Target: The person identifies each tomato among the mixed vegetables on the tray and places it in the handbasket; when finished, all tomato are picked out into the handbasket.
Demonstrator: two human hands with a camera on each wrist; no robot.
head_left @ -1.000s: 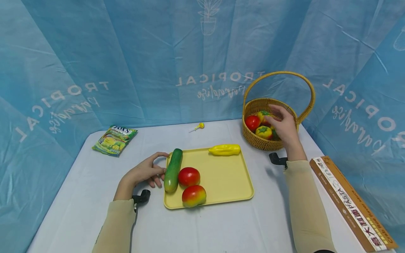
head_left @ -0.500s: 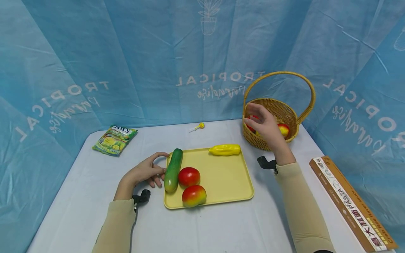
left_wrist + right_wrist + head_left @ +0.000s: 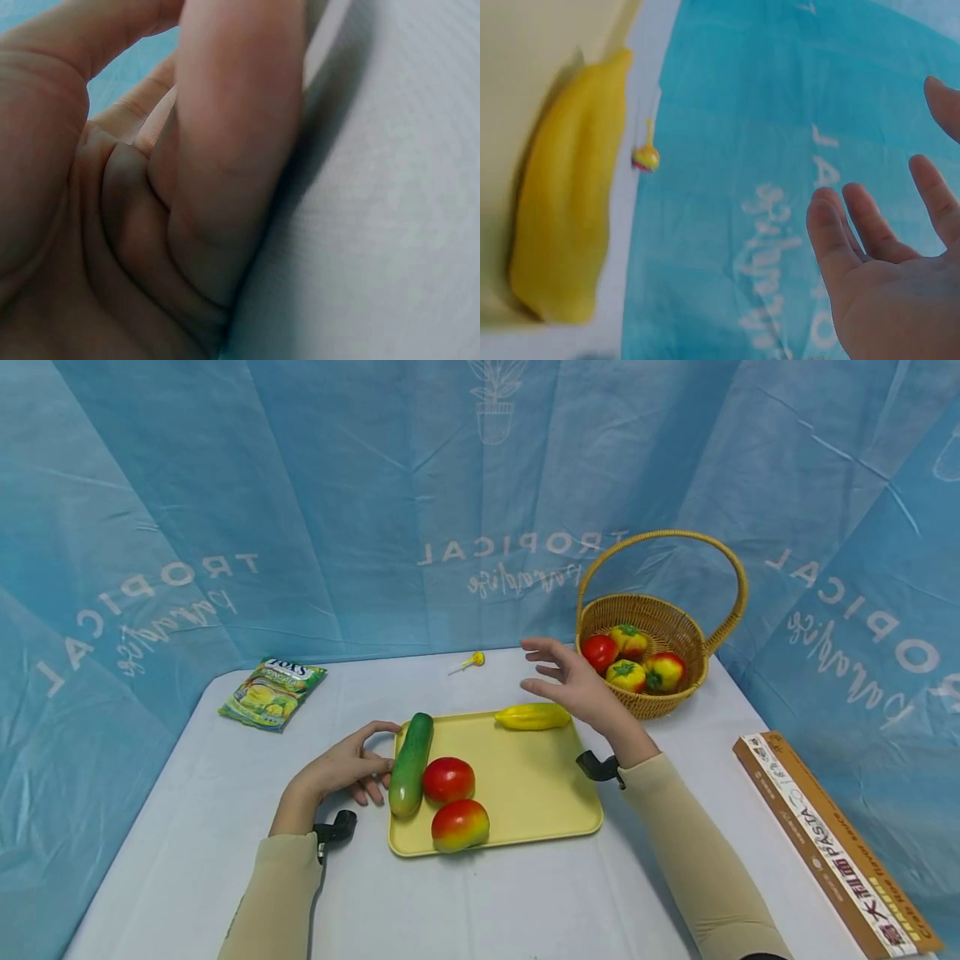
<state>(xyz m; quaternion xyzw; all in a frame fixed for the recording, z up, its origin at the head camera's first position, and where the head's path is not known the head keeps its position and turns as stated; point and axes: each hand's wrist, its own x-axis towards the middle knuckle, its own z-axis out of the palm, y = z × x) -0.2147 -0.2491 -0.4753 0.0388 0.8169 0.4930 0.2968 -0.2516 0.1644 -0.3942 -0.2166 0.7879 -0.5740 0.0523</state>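
Observation:
In the head view, my left hand (image 3: 337,768) rests at the left edge of the yellow tray (image 3: 532,793), its fingertips right at the rim beside a green cucumber (image 3: 412,764). The left wrist view shows bent fingers (image 3: 236,112) close to the white tablecloth, with nothing visible between them. My right hand (image 3: 573,685) is raised over the tray's far right corner, fingers spread and holding nothing. Close by its fingertips in the head view lies a long yellow banana-like piece (image 3: 570,195). A round red tomato-like fruit (image 3: 448,779) and a red-yellow mango (image 3: 460,826) sit on the tray.
A wicker basket (image 3: 615,700) with a tall handle stands at back right, holding several red and yellow fruits (image 3: 663,672). A green packet (image 3: 272,693) lies at far left, a yellow lollipop (image 3: 477,658) behind the tray, and a long pasta box (image 3: 836,843) along the right edge.
My right hand has moved from above the basket leftward and nearer, over the tray's far right corner, uncovering the basket's fruits. The left hand and the things on the tray have stayed put.

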